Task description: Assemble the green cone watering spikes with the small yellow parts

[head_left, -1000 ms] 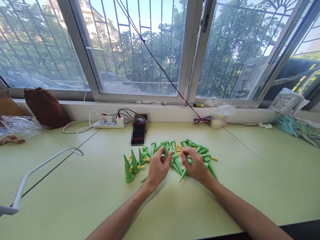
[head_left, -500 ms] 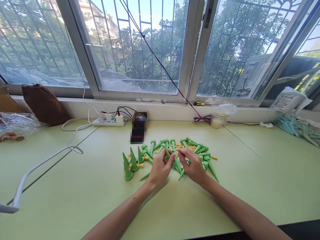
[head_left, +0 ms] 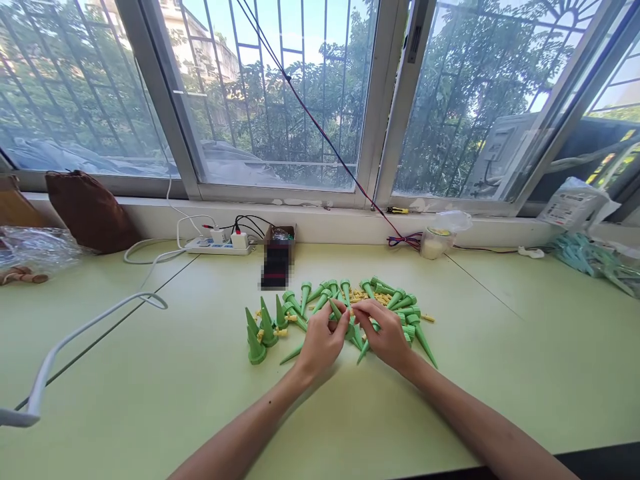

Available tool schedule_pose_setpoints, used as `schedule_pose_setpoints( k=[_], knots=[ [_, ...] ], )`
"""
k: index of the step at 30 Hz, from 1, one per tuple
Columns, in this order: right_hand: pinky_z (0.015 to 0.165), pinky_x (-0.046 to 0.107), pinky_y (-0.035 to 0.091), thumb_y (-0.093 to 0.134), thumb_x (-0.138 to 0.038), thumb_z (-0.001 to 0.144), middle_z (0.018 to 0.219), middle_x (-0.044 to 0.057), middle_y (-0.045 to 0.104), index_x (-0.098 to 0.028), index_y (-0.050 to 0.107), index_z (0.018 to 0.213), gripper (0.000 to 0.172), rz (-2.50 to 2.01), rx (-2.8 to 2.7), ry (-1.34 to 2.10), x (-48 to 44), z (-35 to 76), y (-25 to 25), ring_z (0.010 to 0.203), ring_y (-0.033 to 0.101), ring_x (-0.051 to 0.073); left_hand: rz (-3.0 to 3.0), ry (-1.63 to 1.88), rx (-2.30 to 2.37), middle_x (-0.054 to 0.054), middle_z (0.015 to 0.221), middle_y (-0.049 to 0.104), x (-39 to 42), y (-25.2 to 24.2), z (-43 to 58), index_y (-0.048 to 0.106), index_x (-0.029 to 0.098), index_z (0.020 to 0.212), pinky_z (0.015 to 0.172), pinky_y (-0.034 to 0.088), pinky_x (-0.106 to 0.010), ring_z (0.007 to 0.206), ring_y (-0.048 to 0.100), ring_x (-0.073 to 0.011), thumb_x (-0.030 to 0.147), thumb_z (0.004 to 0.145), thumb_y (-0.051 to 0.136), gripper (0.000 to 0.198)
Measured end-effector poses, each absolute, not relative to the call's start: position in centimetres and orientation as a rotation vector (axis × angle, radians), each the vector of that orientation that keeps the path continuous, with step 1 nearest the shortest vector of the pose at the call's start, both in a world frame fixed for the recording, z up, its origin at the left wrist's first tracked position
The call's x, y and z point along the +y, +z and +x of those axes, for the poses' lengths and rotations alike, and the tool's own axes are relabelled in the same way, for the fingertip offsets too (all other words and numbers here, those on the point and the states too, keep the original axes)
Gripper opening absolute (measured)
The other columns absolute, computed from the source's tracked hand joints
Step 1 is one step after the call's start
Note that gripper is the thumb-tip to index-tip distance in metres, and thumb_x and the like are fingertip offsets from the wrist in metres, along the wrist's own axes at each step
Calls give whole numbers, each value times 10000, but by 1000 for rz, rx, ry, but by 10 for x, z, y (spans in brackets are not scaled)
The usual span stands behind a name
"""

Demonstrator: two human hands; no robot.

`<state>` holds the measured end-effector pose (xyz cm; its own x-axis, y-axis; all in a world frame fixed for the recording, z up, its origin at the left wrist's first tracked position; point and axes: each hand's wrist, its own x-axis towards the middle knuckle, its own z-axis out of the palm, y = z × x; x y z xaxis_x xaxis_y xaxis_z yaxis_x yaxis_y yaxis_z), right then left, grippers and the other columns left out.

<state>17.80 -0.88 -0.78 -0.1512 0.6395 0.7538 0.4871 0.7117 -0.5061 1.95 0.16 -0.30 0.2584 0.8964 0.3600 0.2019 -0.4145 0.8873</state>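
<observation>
A pale green bench [head_left: 150,387] runs below barred windows. At its far left, a dark brown cloth bag [head_left: 90,212] leans near crumpled clear plastic [head_left: 40,247]. A thick white cable [head_left: 90,327] bends across the bench, and behind it a white power strip [head_left: 220,248] lies by the wall with plugs in it. Next comes a small open box [head_left: 289,235], with a dark, pixelated object in front.

Nearer, four green cone-shaped spikes [head_left: 268,330] stand points up, yellow pieces showing around their bases. At centre, the person's left hand [head_left: 323,339] has its fingers clamped on one green spike [head_left: 335,308], held tilted above the bench. Just to the right, the right hand [head_left: 384,335] has its fingertips pinched together on a small yellow piece [head_left: 351,311] beside that spike; whether the two parts touch is too small to tell. Beyond the hands is a heap of yellow pieces [head_left: 371,297], ringed by more green spikes lying down, some right of the right hand [head_left: 423,341].

Farther right, a jar [head_left: 434,245] stands near the wall, and a plastic package [head_left: 575,203] rests at the far right.
</observation>
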Motion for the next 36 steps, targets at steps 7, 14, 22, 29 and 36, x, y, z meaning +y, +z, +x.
schedule_pose_setpoints(
  k=[7,14,22,29,36],
  knots=[
    [702,282,486,483,-194,988,826,42,632,-206,612,938,139,-893,-1835,162,-8,179,-8,750,595,174,1788,1218,1024,96,566,324,2,-2,20,496,188,877,420,175,-208,418,272,-62,394,935,499,214],
    [664,266,447,498,-178,980,783,23,586,-201,594,919,116,-866,-1860,204,-7,181,-9,698,546,158,1743,1328,1046,96,568,316,1,-2,20,490,192,870,420,178,-198,424,266,-60,402,934,503,220],
    [659,266,431,496,-181,980,784,21,586,-204,600,921,121,-876,-1868,235,-5,182,-11,703,548,163,1755,1325,1056,93,575,313,2,-3,19,494,190,866,416,177,-201,416,263,-59,407,933,505,227],
    [659,267,425,493,-184,981,789,26,589,-201,608,922,130,-885,-1872,247,-4,183,-12,706,541,163,1751,1323,1065,92,574,323,3,-2,20,506,186,881,415,179,-198,417,269,-62,417,936,497,237],
    [663,278,426,480,-192,989,793,33,597,-200,624,931,156,-893,-1887,281,-5,183,-12,718,545,169,1730,1320,1080,83,579,355,2,-2,20,508,186,878,421,189,-202,431,271,-67,427,930,498,248]
  ],
)
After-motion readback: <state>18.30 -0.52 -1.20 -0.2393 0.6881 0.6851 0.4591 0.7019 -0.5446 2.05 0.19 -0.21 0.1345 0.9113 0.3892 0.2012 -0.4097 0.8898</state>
